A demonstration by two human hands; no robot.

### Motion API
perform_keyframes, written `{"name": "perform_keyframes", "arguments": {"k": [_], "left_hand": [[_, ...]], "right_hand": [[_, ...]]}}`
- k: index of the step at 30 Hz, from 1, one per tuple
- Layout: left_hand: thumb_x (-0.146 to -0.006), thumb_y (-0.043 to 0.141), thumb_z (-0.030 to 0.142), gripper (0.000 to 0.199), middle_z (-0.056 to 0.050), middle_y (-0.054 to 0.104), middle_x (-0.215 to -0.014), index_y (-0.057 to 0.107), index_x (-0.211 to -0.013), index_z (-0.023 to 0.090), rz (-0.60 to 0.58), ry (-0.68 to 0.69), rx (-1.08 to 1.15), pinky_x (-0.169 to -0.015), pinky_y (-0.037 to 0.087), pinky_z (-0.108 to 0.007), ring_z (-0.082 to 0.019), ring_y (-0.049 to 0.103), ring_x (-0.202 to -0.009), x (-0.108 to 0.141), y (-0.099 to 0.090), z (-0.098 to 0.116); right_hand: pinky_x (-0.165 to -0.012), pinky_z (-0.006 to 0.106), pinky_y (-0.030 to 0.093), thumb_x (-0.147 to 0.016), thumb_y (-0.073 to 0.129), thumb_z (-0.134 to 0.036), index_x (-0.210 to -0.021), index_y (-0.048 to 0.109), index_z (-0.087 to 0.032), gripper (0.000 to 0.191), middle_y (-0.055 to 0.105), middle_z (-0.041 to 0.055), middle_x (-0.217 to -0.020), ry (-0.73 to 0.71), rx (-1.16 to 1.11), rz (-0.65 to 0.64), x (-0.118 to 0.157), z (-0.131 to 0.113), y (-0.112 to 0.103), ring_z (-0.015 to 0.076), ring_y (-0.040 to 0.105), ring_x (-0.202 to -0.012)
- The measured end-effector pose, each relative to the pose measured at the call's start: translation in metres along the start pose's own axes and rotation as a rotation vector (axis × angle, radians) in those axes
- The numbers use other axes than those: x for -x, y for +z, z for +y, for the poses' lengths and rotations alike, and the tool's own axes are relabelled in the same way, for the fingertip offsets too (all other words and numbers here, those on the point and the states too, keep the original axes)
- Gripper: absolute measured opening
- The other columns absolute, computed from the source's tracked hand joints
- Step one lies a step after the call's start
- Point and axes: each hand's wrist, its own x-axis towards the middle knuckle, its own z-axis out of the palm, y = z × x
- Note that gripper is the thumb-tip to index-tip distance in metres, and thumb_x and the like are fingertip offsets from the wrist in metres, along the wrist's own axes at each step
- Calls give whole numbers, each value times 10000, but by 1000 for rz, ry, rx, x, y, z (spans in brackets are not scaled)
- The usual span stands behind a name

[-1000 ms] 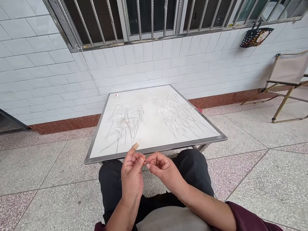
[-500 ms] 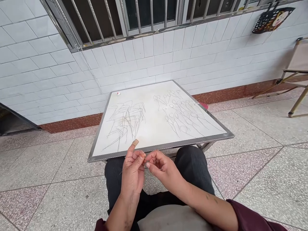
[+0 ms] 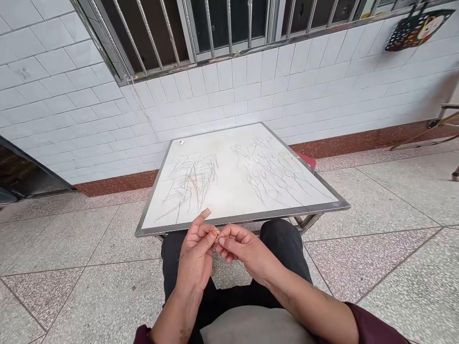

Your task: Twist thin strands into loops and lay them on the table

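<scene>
Two hands meet over the lap, before the near edge of the white table (image 3: pixel 222 143). We see thumb and forefinger pressed together on both the left hand (image 3: pixel 195 253) and the right hand (image 3: pixel 240 243), pinching a thin strand (image 3: pixel 178 259) between them; fingers hide most of it, and we cannot trace its shape. Bent strands (image 3: pixel 195 181) tangle on the table's left, looped strands (image 3: pixel 274 174) overlap on its right, too fine for us to count. The table covers part of a red object (image 3: pixel 308 161); the picture's edge crops a chair (image 3: pixel 439 123).
</scene>
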Motion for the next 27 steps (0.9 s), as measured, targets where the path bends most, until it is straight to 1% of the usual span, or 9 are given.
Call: {"name": "perform_keyframes", "arguments": {"k": [3, 6, 8, 11, 15, 19, 23, 27], "left_hand": [[-703, 834, 160, 540, 35, 646, -761, 670, -1214, 220, -1, 7, -11, -622, 498, -177, -60, 579, -627, -1, 6, 1], [-705, 832, 162, 550, 28, 652, -775, 666, -1226, 225, -22, -11, -7, -587, 494, -173, -67, 580, -629, -7, 8, 2], [-706, 828, 156, 553, 28, 647, -769, 665, -1230, 227, -44, -22, 6, -572, 495, -173, -72, 580, -631, -13, 6, 3], [-711, 825, 152, 542, 29, 646, -768, 670, -1225, 228, -62, -42, 43, -605, 515, -181, -78, 589, -646, -19, 1, 4], [-715, 824, 159, 547, 35, 635, -754, 663, -1234, 218, -78, -73, 76, -617, 520, -181, -68, 572, -618, -25, -6, 4], [-731, 813, 154, 538, 34, 630, -738, 655, -1242, 208, -92, -88, 66, -615, 508, -172, -68, 571, -630, -27, -11, 5], [-752, 796, 167, 514, 28, 630, -740, 651, -1243, 209, -93, -76, 19, -620, 516, -201, -87, 578, -652, -27, -14, 6], [-742, 803, 195, 533, 36, 613, -728, 640, -1249, 214, -57, -56, -8, -585, 505, -218, -92, 565, -619, -27, -14, 3]], "right_hand": [[-547, 213, 415, -714, 810, -494, -762, 615, -168, 383, 653, -24, -687, -13, -16, 5, 0, -3, -3, 71, 526, -561], [-552, 213, 424, -716, 817, -472, -758, 621, -167, 364, 657, -26, -703, 8, -55, -13, -2, -6, -6, 65, 532, -564], [-568, 213, 433, -717, 823, -451, -767, 635, -167, 344, 663, -25, -720, 33, -88, -31, -5, -9, -7, 64, 545, -581], [-586, 210, 438, -699, 841, -428, -777, 656, -166, 331, 650, -36, -697, 54, -116, -50, -10, -12, -5, 58, 549, -585], [-602, 207, 441, -701, 844, -413, -812, 671, -164, 323, 649, -39, -691, 79, -125, -60, -14, -12, -1, 51, 550, -581], [-598, 206, 444, -737, 819, -415, -814, 664, -162, 306, 673, -20, -727, 87, -137, -34, -17, -10, -1, 59, 568, -602], [-578, 197, 433, -736, 824, -399, -799, 657, -164, 295, 676, -22, -723, 92, -133, -29, -21, -5, -2, 54, 563, -583], [-552, 202, 417, -716, 826, -444, -768, 638, -172, 335, 657, -35, -681, 78, -67, 17, -25, -1, -2, 55, 542, -544]]}}
